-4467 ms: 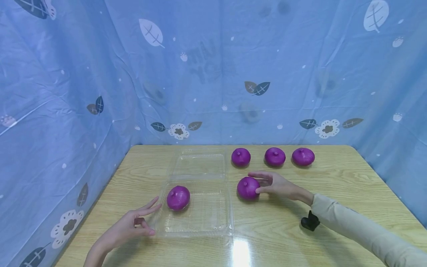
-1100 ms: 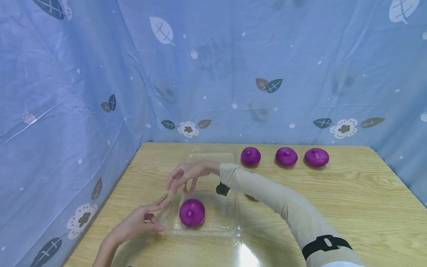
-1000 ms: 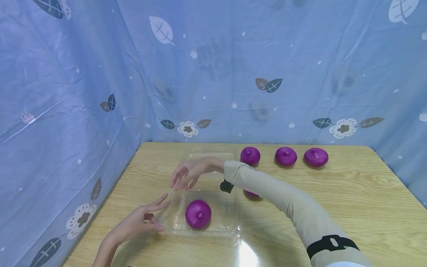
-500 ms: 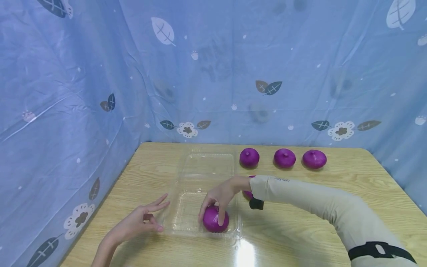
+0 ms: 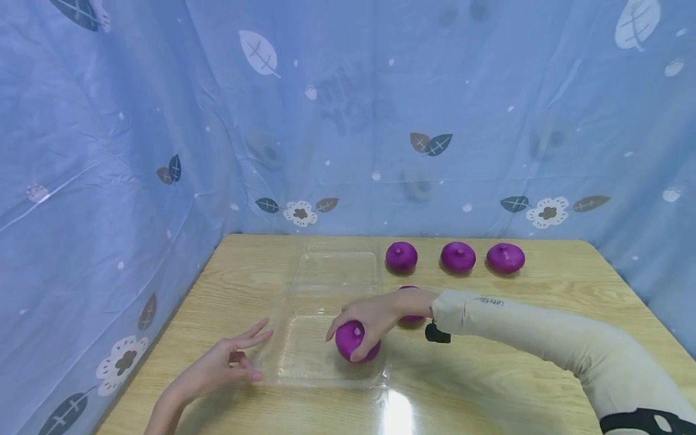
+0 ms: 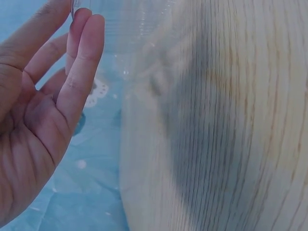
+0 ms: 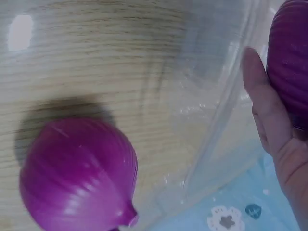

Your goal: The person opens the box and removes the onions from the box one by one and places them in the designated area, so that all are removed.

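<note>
My right hand (image 5: 375, 317) grips a purple onion (image 5: 357, 341) from above, thumb on the near side and fingers over the far side. This onion is over the right part of the near half of a clear plastic clamshell container (image 5: 304, 382), which lies unfolded. In the right wrist view the held onion (image 7: 291, 62) is partly cut off at the right edge. My left hand (image 5: 220, 365) is at the container's left edge; in the left wrist view its fingertips (image 6: 91, 36) pinch the thin clear rim. Another onion (image 5: 411, 319) sits right of the container, partly hidden behind my right wrist.
Three more purple onions (image 5: 401, 257) stand in a row along the back of the wooden table (image 5: 544, 290). The container's other half (image 5: 337, 269) lies toward the back. A blue patterned curtain (image 5: 348, 121) encloses the back and sides.
The onion in the container has shifted from left to right. My right hand left the outside onion, reached over the container, then took hold of the inside one. My left hand stayed at the rim.
</note>
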Demonstrator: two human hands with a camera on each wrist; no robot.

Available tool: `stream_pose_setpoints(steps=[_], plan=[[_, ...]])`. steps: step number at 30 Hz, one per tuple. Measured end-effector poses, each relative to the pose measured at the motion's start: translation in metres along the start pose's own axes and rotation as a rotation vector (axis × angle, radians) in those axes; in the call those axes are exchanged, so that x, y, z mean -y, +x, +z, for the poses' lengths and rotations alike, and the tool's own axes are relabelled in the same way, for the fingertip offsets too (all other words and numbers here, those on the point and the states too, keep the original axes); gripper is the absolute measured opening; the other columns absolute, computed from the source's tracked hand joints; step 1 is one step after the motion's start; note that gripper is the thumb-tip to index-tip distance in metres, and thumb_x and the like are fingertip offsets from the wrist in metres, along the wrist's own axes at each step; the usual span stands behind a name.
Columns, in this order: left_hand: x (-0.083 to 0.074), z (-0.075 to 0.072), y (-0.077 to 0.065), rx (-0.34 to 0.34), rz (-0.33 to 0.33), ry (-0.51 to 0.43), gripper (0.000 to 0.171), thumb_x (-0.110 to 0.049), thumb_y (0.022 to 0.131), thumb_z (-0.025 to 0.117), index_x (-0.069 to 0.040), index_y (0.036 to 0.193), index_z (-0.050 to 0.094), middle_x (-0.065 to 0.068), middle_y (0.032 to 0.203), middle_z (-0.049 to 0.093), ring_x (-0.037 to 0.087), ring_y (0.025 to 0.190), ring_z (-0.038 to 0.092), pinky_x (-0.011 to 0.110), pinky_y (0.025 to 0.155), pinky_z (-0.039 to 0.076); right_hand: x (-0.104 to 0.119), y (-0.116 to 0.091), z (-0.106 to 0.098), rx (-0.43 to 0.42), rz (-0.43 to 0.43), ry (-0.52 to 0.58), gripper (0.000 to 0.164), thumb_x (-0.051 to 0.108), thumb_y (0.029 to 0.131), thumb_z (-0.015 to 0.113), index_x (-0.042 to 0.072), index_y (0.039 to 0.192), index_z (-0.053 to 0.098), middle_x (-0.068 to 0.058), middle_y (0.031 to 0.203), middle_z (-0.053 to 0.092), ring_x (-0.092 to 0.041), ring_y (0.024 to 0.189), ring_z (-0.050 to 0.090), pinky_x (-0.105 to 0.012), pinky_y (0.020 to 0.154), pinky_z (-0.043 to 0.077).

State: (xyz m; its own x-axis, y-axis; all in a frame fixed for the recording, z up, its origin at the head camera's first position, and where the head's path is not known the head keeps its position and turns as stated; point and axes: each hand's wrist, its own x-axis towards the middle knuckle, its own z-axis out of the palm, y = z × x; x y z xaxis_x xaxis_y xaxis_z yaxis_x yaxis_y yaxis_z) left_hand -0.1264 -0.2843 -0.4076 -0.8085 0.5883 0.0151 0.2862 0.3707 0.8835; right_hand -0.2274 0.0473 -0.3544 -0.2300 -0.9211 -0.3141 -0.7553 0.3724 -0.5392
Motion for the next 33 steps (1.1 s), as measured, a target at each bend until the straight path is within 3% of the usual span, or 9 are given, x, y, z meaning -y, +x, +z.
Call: stream_pose_setpoints(steps=[4, 7, 11, 14, 16, 21, 25, 29, 33], plan=[[0.001, 0.0, -0.001, -0.001, 0.013, -0.006, 0.072, -0.014, 0.086, 0.07, 0.013, 0.141, 0.033, 0.033, 0.152, 0.006, 0.021, 0.07, 0.066, 0.027, 0.071, 0.054, 0.004, -0.015, -0.003, -0.067, 0.051, 0.063, 0.053, 0.039, 0.089, 0.065, 0.024, 0.137, 0.052, 0.002, 0.114, 0.051, -0.007, 0.106, 0.05, -0.023, 0.085, 0.046], [0.001, 0.0, -0.001, -0.001, 0.029, -0.003, 0.072, -0.015, 0.086, 0.07, 0.013, 0.141, 0.033, 0.032, 0.151, 0.007, 0.021, 0.07, 0.066, 0.027, 0.071, 0.054, 0.009, -0.026, -0.005, -0.095, 0.097, 0.197, 0.047, 0.038, 0.094, 0.059, 0.028, 0.139, 0.049, 0.001, 0.115, 0.046, -0.01, 0.102, 0.053, -0.027, 0.074, 0.054], [0.001, 0.0, -0.001, -0.003, 0.043, 0.005, 0.071, -0.014, 0.086, 0.07, 0.013, 0.141, 0.033, 0.002, 0.158, 0.013, 0.02, 0.07, 0.066, 0.027, 0.071, 0.054, 0.015, -0.04, -0.003, -0.14, 0.102, 0.293, 0.038, 0.037, 0.096, 0.057, 0.033, 0.133, 0.054, 0.004, 0.119, 0.043, -0.011, 0.1, 0.053, -0.031, 0.054, 0.056], [0.002, 0.0, -0.001, 0.003, 0.034, -0.007, 0.071, -0.014, 0.086, 0.069, 0.012, 0.142, 0.032, -0.026, 0.15, 0.016, 0.018, 0.073, 0.067, 0.027, 0.072, 0.054, 0.015, -0.05, 0.003, -0.185, 0.064, 0.294, 0.033, 0.036, 0.095, 0.059, 0.034, 0.127, 0.058, 0.007, 0.12, 0.045, -0.011, 0.106, 0.049, -0.027, 0.06, 0.055], [0.002, 0.0, -0.001, 0.007, 0.022, -0.021, 0.071, -0.013, 0.087, 0.069, 0.011, 0.142, 0.031, -0.032, 0.148, 0.017, 0.018, 0.074, 0.067, 0.027, 0.071, 0.054, 0.015, -0.057, 0.009, -0.212, 0.015, 0.299, 0.038, 0.034, 0.09, 0.066, 0.032, 0.127, 0.058, 0.005, 0.121, 0.046, -0.01, 0.11, 0.048, -0.027, 0.071, 0.055], [0.001, 0.001, -0.001, 0.021, 0.024, -0.03, 0.069, -0.009, 0.088, 0.067, 0.012, 0.142, 0.03, -0.033, 0.148, 0.016, 0.021, 0.073, 0.066, 0.027, 0.071, 0.054, 0.016, -0.076, 0.027, -0.259, -0.064, 0.215, 0.063, 0.036, 0.081, 0.077, 0.023, 0.135, 0.046, 0.003, 0.126, 0.045, -0.008, 0.113, 0.049, -0.026, 0.088, 0.048], [0.002, 0.001, -0.001, 0.026, 0.03, -0.039, 0.069, -0.008, 0.088, 0.066, 0.012, 0.143, 0.029, -0.035, 0.148, 0.016, 0.022, 0.071, 0.065, 0.027, 0.071, 0.054, 0.017, -0.091, 0.043, -0.335, -0.094, 0.205, 0.062, 0.041, 0.083, 0.074, 0.022, 0.133, 0.042, 0.003, 0.128, 0.049, -0.008, 0.115, 0.05, -0.027, 0.089, 0.048], [0.004, 0.001, -0.001, 0.022, 0.039, -0.036, 0.069, -0.007, 0.088, 0.066, 0.012, 0.142, 0.029, -0.036, 0.148, 0.016, 0.021, 0.07, 0.065, 0.027, 0.07, 0.054, 0.012, -0.104, 0.06, -0.45, -0.114, 0.315, 0.058, 0.034, 0.084, 0.075, 0.022, 0.133, 0.046, 0.002, 0.131, 0.052, -0.011, 0.115, 0.053, -0.03, 0.089, 0.05], [0.005, 0.0, -0.001, 0.019, 0.044, -0.011, 0.069, -0.01, 0.088, 0.067, 0.01, 0.143, 0.031, -0.034, 0.149, 0.015, 0.02, 0.07, 0.065, 0.026, 0.072, 0.053, 0.006, -0.117, 0.073, -0.539, -0.074, 0.48, 0.058, 0.022, 0.085, 0.074, 0.018, 0.136, 0.046, -0.002, 0.132, 0.05, -0.016, 0.114, 0.056, -0.033, 0.089, 0.051]])
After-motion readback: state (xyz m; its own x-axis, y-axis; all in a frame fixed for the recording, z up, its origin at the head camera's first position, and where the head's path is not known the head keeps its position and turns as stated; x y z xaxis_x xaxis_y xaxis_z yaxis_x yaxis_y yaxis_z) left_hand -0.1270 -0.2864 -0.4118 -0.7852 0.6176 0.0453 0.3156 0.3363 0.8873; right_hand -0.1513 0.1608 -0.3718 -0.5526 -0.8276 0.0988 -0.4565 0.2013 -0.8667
